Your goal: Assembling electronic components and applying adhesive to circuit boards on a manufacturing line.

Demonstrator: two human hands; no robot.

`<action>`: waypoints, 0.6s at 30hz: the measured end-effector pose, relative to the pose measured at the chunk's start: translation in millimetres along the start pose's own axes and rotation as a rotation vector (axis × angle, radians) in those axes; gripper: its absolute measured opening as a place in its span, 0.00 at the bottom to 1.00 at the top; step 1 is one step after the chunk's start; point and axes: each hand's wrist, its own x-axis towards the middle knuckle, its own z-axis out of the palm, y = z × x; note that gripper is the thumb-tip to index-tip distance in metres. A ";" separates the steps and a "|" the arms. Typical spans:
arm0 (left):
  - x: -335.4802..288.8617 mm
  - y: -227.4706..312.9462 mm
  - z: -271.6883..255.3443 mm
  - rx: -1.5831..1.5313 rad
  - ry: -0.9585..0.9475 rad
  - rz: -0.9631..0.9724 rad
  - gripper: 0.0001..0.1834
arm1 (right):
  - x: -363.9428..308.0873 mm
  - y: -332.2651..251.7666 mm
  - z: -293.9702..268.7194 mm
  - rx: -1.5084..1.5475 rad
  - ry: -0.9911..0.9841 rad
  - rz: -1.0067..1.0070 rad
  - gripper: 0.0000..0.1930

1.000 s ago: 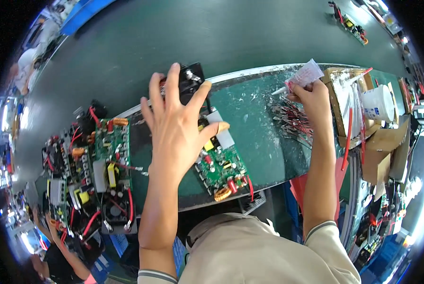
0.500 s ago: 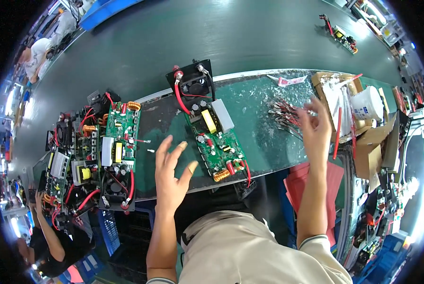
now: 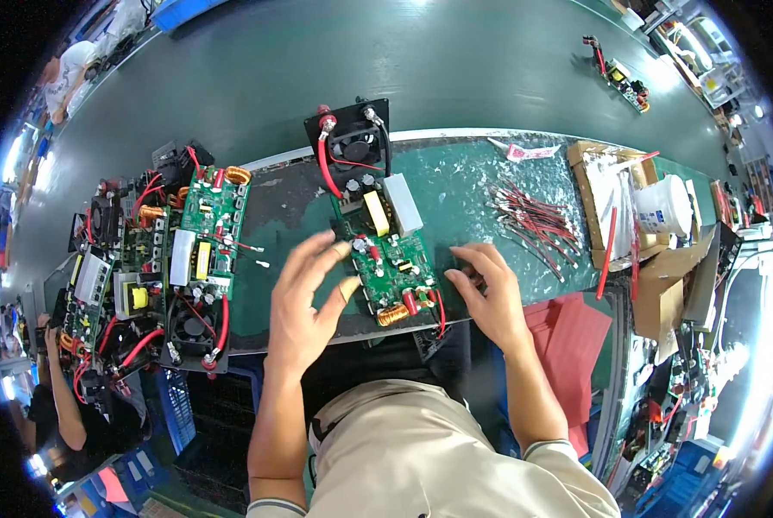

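Observation:
In front of me lies a green circuit board (image 3: 395, 266) with a yellow transformer (image 3: 376, 213), a grey block and copper coils. Thick red and black cables join it to a black fan panel (image 3: 349, 138) at its far end. My left hand (image 3: 302, 289) is open at the board's left edge, its fingertips close to the edge; whether they touch it I cannot tell. To the right of the board, my right hand (image 3: 492, 298) hovers with bent fingers, thumb and forefinger apart and nothing visible between them. Beyond it lies a pile of thin red and black wires (image 3: 533, 220).
Several similar board assemblies (image 3: 209, 220) crowd the left side. At the right stand a cardboard box (image 3: 583, 198), a white tub (image 3: 662, 207) and red tubes. A white and pink tube (image 3: 529, 153) lies near the far edge. A co-worker's arm (image 3: 65, 393) shows lower left.
My right hand has come left and nearer, from over the wire pile to beside the board. My left hand has shifted slightly toward the board's left edge.

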 end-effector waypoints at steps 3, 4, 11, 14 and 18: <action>41.9 5.2 -5.1 0.056 0.224 0.099 0.34 | -4.0 -2.8 -1.2 -0.069 -0.131 0.017 0.26; 64.0 7.0 -7.6 0.138 0.268 0.099 0.38 | -6.5 -8.5 0.9 -0.066 -0.130 0.018 0.26; 158.2 -40.6 -12.4 0.074 -0.049 -0.029 0.28 | -67.8 -43.6 18.4 -0.182 -0.080 0.247 0.26; 145.6 -28.4 -4.5 -0.036 -0.052 -0.084 0.26 | -120.6 9.5 20.9 -0.138 0.007 0.448 0.31; 131.9 -21.9 -11.9 -0.043 0.065 -0.041 0.25 | -140.8 91.0 64.9 0.708 0.278 0.717 0.41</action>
